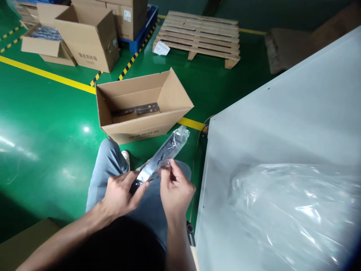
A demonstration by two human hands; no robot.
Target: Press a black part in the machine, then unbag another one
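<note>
Over my lap I hold a long dark metal part that is partly inside a clear plastic sleeve. My left hand grips the bare near end of the part. My right hand pinches the open mouth of the sleeve around the part. The sleeved far end points up and away toward an open cardboard box on the floor, which holds a few dark flat metal parts.
A pale grey table fills the right side, with a heap of clear plastic bags on it. Beyond lie a wooden pallet, more cardboard boxes and a blue pallet on the green floor with yellow lines.
</note>
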